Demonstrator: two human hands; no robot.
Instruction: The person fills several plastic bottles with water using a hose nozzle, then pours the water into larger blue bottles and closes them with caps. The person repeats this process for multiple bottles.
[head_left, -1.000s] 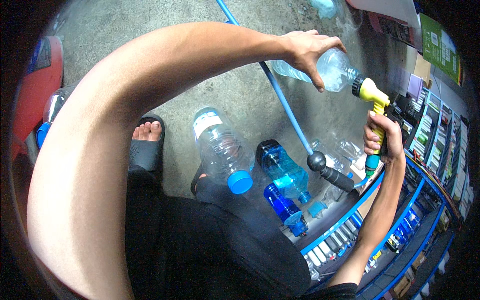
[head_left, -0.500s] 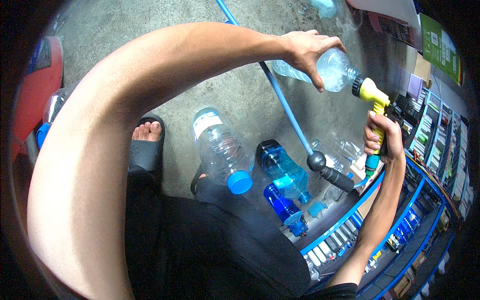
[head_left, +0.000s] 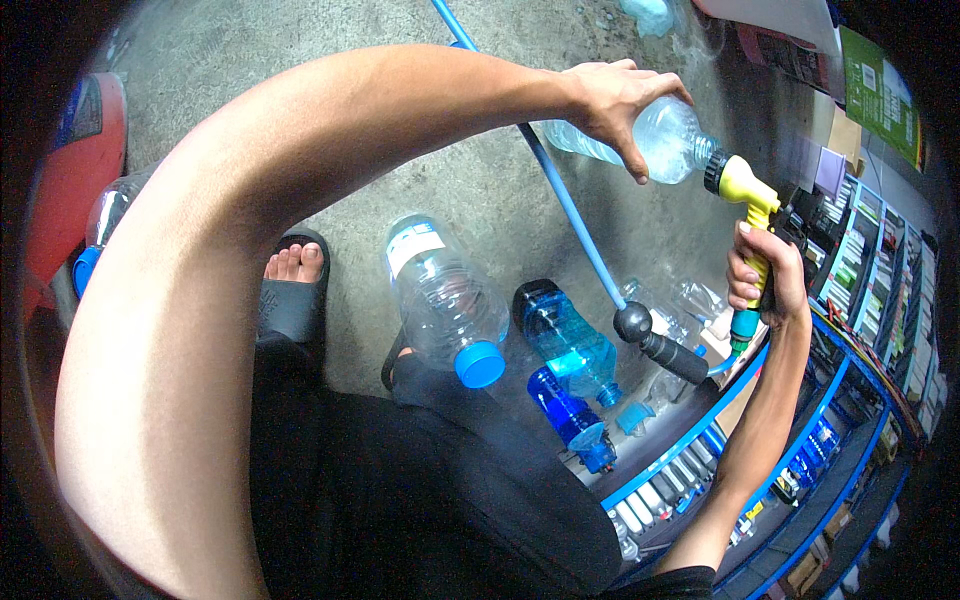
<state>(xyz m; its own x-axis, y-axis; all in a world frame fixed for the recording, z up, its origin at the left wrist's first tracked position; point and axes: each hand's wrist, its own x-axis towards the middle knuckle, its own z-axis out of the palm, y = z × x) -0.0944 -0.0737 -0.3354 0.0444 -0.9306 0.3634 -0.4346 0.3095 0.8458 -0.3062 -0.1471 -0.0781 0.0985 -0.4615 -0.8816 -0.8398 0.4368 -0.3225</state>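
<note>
Had left hand [head_left: 612, 105] curled wide round a clear bottle [head_left: 668, 142], right hand [head_left: 785, 272] wrapped tight on a yellow spray gun [head_left: 746, 184]. Noticed zero change from a second earlier, so kept both lined up between hands.

Large clear plastic bottle [head_left: 447, 305] with a blue cap, translucent teal bottle [head_left: 570, 335] beside a deep-blue bottle [head_left: 562, 405], rough grey concrete floor [head_left: 355, 255], blue-edged shelving [head_left: 662, 463] along the right, printed green panel [head_left: 880, 95] at upper right, curved red object [head_left: 65, 205] at the left edge
</note>
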